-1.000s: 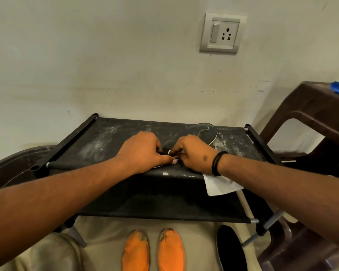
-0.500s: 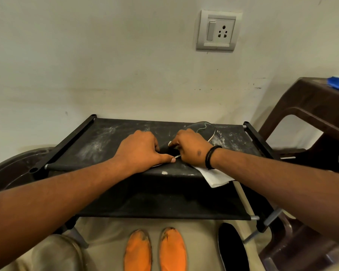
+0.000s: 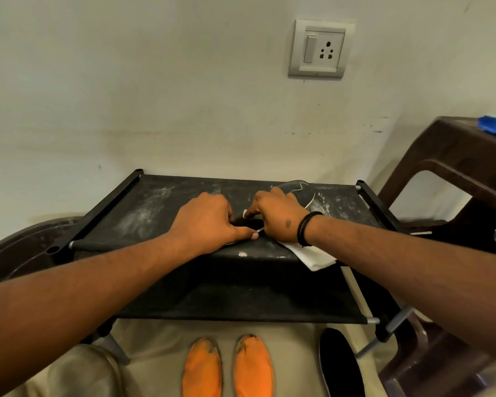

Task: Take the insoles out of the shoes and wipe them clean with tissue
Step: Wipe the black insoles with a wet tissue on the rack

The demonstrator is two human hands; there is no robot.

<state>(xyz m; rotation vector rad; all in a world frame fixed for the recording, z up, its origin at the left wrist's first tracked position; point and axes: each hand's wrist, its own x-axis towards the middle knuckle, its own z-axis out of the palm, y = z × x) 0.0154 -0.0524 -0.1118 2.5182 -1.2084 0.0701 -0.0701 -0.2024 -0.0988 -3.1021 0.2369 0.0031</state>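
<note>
Both hands are close together on top of a black shoe rack (image 3: 161, 202) that stands against a pale wall. The left hand (image 3: 206, 222) has its fingers curled at the opening of a dark shoe (image 3: 301, 191), with the thumb stretched out flat along the near side. The right hand (image 3: 278, 219) is curled over the same shoe, fingers bent down into it — what the fingers have hold of inside is hidden. The toe of the shoe pokes out behind the right hand, near the wall.

A white tissue (image 3: 312, 256) lies under the right wrist and hangs a little over the front edge of the rack.

Down on the floor sit two orange insoles (image 3: 226, 368) side by side — a black insole (image 3: 340, 365) lies to their right. A brown plastic chair (image 3: 458, 156) stands on the right.
</note>
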